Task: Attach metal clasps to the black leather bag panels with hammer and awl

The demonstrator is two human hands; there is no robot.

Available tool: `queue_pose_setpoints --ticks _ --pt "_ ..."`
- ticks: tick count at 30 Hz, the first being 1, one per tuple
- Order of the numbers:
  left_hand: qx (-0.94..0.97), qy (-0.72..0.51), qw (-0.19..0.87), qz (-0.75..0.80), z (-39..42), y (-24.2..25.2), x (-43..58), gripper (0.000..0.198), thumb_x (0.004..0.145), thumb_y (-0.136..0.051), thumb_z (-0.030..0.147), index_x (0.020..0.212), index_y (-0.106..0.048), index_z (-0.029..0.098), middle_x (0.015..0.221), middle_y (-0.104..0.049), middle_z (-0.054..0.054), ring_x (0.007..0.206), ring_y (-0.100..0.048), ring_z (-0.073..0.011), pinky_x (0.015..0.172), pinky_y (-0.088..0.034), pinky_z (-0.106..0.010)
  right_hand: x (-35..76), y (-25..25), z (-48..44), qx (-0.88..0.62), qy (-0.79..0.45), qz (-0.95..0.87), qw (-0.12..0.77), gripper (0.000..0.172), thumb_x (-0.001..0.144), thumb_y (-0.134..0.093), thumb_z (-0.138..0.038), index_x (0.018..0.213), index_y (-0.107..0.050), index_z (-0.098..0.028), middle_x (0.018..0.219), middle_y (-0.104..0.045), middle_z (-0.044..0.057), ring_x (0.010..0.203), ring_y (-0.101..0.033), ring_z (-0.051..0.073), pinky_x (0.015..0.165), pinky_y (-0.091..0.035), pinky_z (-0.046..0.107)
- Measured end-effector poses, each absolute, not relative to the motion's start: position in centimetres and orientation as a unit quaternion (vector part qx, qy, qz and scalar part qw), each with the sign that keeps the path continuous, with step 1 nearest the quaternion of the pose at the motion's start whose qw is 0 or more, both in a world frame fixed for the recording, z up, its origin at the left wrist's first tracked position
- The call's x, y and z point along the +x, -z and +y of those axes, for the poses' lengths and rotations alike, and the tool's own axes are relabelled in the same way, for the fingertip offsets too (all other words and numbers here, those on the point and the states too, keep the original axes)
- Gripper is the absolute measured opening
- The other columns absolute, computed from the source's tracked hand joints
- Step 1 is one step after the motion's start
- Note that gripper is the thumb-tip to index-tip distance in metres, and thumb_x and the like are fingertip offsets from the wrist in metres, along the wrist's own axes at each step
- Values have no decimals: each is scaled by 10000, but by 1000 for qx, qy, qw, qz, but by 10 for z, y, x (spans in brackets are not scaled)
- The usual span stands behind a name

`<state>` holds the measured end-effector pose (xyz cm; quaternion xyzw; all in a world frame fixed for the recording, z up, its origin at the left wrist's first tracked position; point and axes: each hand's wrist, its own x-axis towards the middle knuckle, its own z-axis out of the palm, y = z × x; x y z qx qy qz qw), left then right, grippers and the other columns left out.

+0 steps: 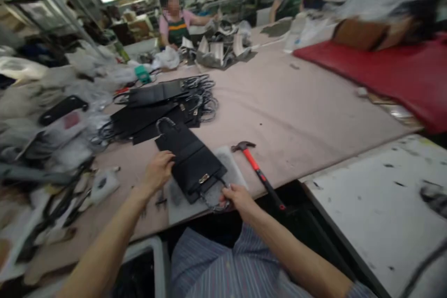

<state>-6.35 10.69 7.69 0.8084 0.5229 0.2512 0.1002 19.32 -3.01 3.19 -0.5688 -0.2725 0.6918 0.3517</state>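
A black bag panel (197,153) lies flat at the table's front edge, partly over a pale board (232,163). It has a gold-coloured metal clasp near its close end and a wrapped handle at each end. My left hand (159,170) is closed on the panel's left edge, its fingertips over the black material. My right hand (237,198) pinches the near handle (211,202), which looks covered in clear plastic. To the right of the panel rests a claw hammer (258,172) with a red and black grip, touched by neither hand.
More black bag panels (153,116) are piled beyond, their wrapped handles bunched together. Plastic-wrapped goods (70,139) and loose tools crowd the left. Red sheet material (366,70) covers the far right, near a white table (380,205). Two people work across the table.
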Motion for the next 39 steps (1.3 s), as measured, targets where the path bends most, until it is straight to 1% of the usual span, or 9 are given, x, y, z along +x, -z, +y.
queue_pose_setpoints --ticks 2,8,12,16,21,29,35,37,39 --pt "804 -209 95 549 71 -59 -86 170 924 -616 213 1051 -727 198 1204 -692 -105 1165 -642 -290 1079 -520 -503 186 -23 -32 -571 -698 -262 344 247 889 -612 -388 752 -581 -184 634 -645 -6 558 -605 131 522 -488 241" --pt "766 -235 113 587 9 -8 -54 321 966 -560 248 1262 -646 158 1423 -572 -167 1371 -529 -336 1164 -468 -536 183 -24 -62 -574 -700 -234 355 383 701 -729 -543 815 -595 -204 738 -722 32 631 -674 176 541 -524 272" --pt "778 -229 95 577 -7 -2 -47 345 999 -491 225 1318 -610 173 1494 -514 -166 1480 -409 -344 1216 -402 -565 172 -17 -83 -582 -698 -200 366 458 624 -789 -586 827 -623 -211 756 -730 32 647 -681 177 565 -541 279" --pt "788 -216 96 568 -1 -1 -45 359 998 -486 224 1336 -599 180 1506 -509 -166 1492 -395 -344 1225 -381 -581 166 -9 -90 -590 -692 -191 370 489 607 -809 -600 817 -628 -197 776 -739 54 663 -692 194 563 -548 294" --pt "788 -230 103 562 7 5 -46 366 1005 -472 234 1343 -597 171 1521 -501 -162 1500 -391 -328 1243 -357 -565 166 -4 -92 -577 -690 -195 391 544 626 -814 -625 879 -627 -181 794 -741 56 671 -702 192 563 -553 287" --pt "780 -236 102 570 12 6 -39 352 1000 -476 219 1322 -612 179 1506 -529 -139 1493 -407 -315 1254 -334 -554 167 -3 -100 -579 -691 -264 342 520 706 -719 -657 877 -600 -180 777 -739 42 598 -707 180 480 -518 238" --pt "765 -251 118 582 15 8 -35 353 995 -480 203 1322 -610 182 1509 -533 -137 1497 -400 -320 1260 -300 -587 169 -3 -98 -597 -677 -290 319 474 741 -662 -667 876 -592 -218 781 -724 28 605 -716 203 497 -506 265" --pt "755 -268 136 583 14 9 -38 338 986 -495 197 1300 -621 189 1497 -546 -131 1488 -415 -314 1255 -314 -587 176 -6 -98 -620 -647 -350 275 449 803 -579 -685 824 -593 -237 736 -704 33 587 -699 217 497 -486 290" --pt "746 -281 152 584 12 10 -37 324 979 -504 185 1277 -631 179 1476 -563 -135 1473 -437 -309 1252 -329 -574 183 -11 -96 -668 -533 -465 231 444 880 -490 -661 742 -575 -248 643 -654 43 573 -666 232 524 -454 317"
